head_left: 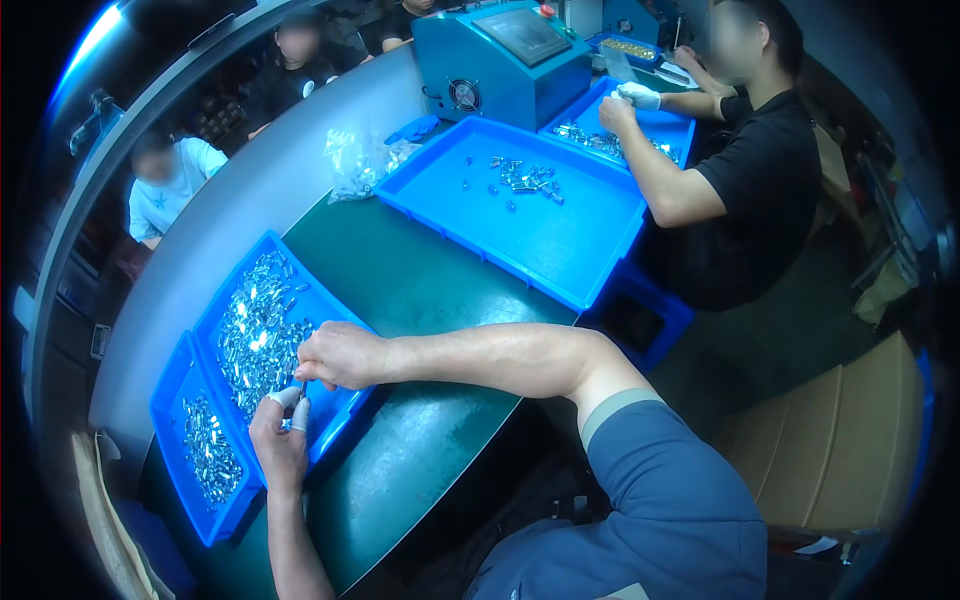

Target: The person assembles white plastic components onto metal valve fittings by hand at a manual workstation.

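Over the blue tray (345, 405) of small shiny metal parts (255, 335), my two hands meet. My left hand (278, 440) wears white covers on some fingertips and is pinched round a small shiny metal part, mostly hidden by the fingers. Just above it, my right hand (345, 355) is curled closed with its fingertips turned down. A short, thin dark thing (304, 388) shows between the two hands; its kind is too small to make out. A narrower blue tray (228, 520) with more metal parts stands left of my left hand.
A large blue tray (430, 205) with a few metal parts lies farther off on the green table (400, 500). Behind it stand a teal machine (500, 70) and clear plastic bags (352, 165). A co-worker (750, 170) handles parts at right. Cardboard (830, 440) stands at lower right.
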Motion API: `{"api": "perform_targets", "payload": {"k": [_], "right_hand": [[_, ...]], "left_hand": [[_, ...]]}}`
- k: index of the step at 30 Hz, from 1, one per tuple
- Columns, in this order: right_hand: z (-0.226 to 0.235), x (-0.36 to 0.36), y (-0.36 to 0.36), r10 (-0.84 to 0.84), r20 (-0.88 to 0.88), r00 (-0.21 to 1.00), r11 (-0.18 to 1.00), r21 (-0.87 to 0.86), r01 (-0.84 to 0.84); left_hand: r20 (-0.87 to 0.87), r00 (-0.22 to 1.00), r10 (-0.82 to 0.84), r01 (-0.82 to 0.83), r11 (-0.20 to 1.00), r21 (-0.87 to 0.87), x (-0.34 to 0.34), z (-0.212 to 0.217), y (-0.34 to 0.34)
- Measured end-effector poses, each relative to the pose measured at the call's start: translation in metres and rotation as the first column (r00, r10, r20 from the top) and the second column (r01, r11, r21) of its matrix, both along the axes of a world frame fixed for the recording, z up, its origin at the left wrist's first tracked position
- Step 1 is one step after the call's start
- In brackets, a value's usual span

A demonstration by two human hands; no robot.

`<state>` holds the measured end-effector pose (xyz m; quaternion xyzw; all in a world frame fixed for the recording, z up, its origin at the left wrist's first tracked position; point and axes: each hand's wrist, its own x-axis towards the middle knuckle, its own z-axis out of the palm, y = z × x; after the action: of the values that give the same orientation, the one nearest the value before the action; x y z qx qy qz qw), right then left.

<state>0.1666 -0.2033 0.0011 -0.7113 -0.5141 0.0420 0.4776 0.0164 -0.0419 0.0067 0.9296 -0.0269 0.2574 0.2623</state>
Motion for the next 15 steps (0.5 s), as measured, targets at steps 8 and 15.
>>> {"api": "perform_targets", "payload": {"k": [8,15], "right_hand": [[-0.003,-0.014,0.006,-0.02,-0.065,0.998,0.999,-0.027,0.018],[-0.016,0.002,0.005,0.02,-0.207,0.978,0.999,-0.027,-0.027]], "left_hand": [[0.027,1.0,0.012,-0.014,0.997,0.075,-0.006,-0.002,0.007],[0.078,0.996,-0.04,0.031,0.993,0.115,0.006,-0.004,0.007]]}}
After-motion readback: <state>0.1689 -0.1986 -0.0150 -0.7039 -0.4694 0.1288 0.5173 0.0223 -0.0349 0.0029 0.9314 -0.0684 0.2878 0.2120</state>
